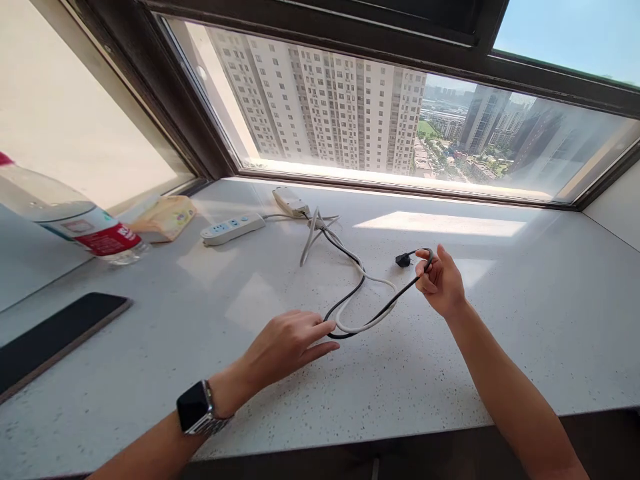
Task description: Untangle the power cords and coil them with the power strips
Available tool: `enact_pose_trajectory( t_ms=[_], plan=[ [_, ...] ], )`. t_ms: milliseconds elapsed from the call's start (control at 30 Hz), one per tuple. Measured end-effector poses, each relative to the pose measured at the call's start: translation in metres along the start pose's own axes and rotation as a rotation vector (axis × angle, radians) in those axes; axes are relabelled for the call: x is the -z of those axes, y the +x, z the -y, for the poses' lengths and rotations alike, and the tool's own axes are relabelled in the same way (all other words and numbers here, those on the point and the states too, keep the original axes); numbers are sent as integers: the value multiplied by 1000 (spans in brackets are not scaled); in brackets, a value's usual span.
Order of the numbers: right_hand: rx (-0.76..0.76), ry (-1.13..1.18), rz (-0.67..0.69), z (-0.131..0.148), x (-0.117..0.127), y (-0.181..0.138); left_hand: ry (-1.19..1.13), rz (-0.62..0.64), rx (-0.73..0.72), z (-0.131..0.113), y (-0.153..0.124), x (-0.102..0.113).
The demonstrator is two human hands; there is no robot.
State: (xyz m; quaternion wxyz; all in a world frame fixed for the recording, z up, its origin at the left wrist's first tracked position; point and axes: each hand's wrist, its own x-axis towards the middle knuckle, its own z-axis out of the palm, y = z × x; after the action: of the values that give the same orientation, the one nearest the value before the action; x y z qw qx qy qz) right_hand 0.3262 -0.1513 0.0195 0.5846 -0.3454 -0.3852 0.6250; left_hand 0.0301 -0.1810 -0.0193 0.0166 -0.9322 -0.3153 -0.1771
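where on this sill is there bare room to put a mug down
Bare counter lies right of the right hand, out to the side wall, and along the near edge between both forearms. It is crowded at the back left: power strip, white adapter, black cable, water bottle and phone.

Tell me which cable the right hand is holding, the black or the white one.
The black cable: the right hand pinches it near its plug, while the white cable lies loose on the counter.
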Motion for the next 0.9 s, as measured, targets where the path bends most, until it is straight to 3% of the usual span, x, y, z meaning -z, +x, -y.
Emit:
enact_pose_trajectory(
  t_ms=[100, 267, 367, 433, 533, 667, 800, 900],
  plan=[
    [-41, 34, -94, 10, 18, 8, -108, -21, 111, 0, -2, 12],
    [103, 100, -352, 25, 56, 27, -221, -17, 248, -3, -6, 20],
    [18, 110, -485, 41, 74, 35, -246, -22, 304, -1, -11, 18],
    [-46, 95, -503, 52, 77, 36, -250, -24, 310, 2, -12, 15],
    [101, 47, -421, 66, 63, 30, -257, -41, 311, 5, -8, 13],
    [331, -132, -131, 68, 16, 17, -322, -44, 288, 4, 4, 19],
    [352, -320, 108, 37, -30, 12, -550, -8, 314, 4, 12, 27],
    [280, -461, 171, 1, -47, 15, -882, -69, 400, 6, 12, 29]
  ],
)
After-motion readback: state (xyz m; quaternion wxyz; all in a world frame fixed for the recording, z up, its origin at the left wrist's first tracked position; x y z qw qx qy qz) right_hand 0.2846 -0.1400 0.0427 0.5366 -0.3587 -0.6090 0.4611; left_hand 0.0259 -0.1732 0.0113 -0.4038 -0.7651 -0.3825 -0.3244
